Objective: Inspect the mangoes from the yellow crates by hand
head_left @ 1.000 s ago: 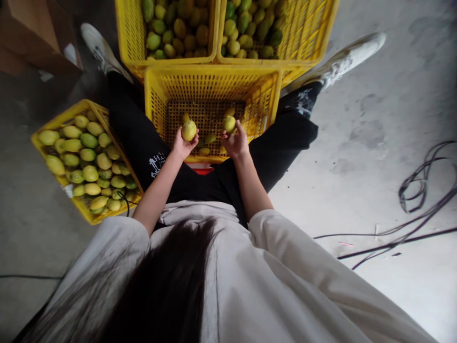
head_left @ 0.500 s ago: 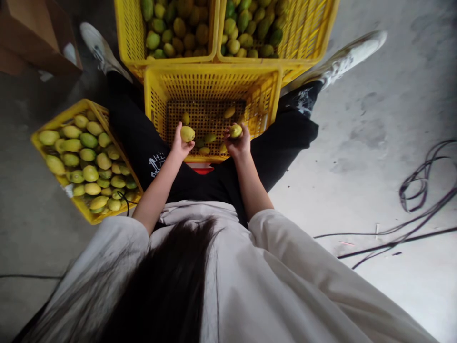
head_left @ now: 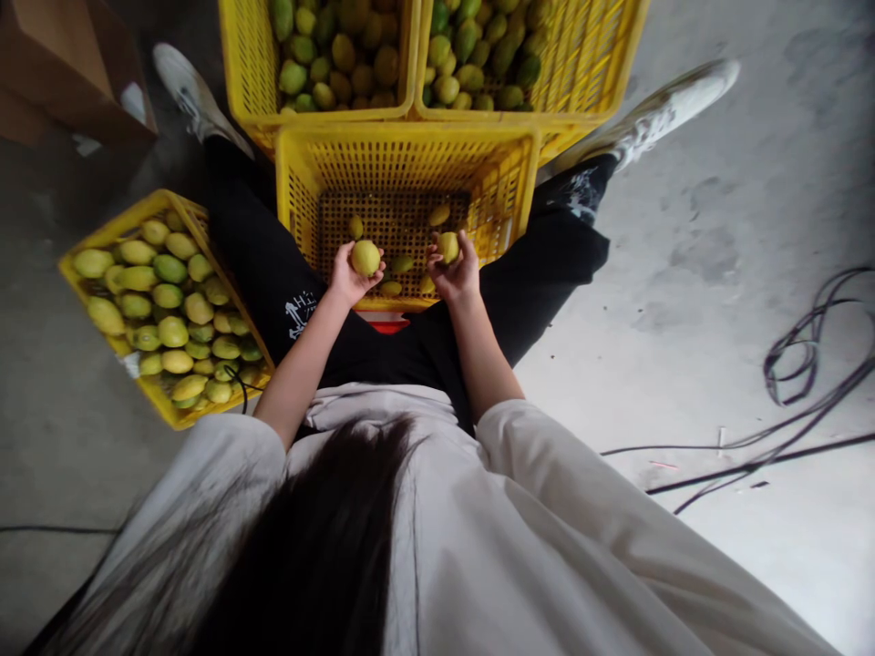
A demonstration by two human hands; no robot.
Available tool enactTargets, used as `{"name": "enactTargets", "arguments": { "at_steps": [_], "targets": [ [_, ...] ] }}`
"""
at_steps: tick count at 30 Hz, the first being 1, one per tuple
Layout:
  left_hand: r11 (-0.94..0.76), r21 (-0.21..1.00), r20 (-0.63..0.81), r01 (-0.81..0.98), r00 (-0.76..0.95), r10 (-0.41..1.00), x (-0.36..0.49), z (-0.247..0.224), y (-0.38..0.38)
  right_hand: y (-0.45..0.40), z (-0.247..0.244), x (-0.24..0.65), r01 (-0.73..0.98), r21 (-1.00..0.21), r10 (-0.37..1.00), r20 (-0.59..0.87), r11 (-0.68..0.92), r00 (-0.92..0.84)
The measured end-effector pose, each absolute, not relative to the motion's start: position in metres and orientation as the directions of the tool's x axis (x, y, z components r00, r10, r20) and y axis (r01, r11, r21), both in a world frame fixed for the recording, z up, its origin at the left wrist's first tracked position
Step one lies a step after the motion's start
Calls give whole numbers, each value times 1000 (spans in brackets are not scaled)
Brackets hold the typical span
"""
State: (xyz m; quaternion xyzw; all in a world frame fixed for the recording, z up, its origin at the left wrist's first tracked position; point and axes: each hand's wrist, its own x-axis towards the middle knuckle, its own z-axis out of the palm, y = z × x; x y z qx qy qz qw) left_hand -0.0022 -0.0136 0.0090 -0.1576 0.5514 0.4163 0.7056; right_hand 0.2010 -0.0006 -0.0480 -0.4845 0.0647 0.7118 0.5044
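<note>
My left hand holds a yellow-green lemon, its fingers curled round the fruit from below. To the right, my right hand grips another lemon between thumb and fingers. Both hands are over the near part of a yellow slotted crate that stands between my legs. Several lemons lie scattered on its dark mesh bottom, among them one beyond my right hand and one beyond my left.
Another yellow crate, full of lemons, stands at the left. Two crates with green and yellow fruit are beyond the middle one. A cardboard box is at the far left. Black cables lie on the floor at the right.
The lemon in my left hand has turned, and that hand has shifted slightly right. The lemon in my right hand has also turned and moved a little.
</note>
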Motion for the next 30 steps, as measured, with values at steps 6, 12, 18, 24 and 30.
{"name": "enactTargets", "arguments": {
  "at_steps": [6,12,18,24,30],
  "targets": [
    [599,263,-904,-756,24,427,1,14,-13,-3,-48,200,-754,-448,658,-753,-480,29],
    [571,273,-899,-775,6,438,-1,7,-13,-1,-46,195,-782,-410,611,-790,-470,48],
    [583,307,-905,-752,-41,424,2,3,-10,1,-50,200,-712,-435,652,-757,-552,-43],
    [623,278,-905,-731,18,425,0,1,-11,1,-48,200,-740,-376,622,-780,-557,-72],
    [589,235,-914,-773,31,405,-1,2,-12,2,-54,198,-704,-417,629,-776,-575,-54]
  ]
}}
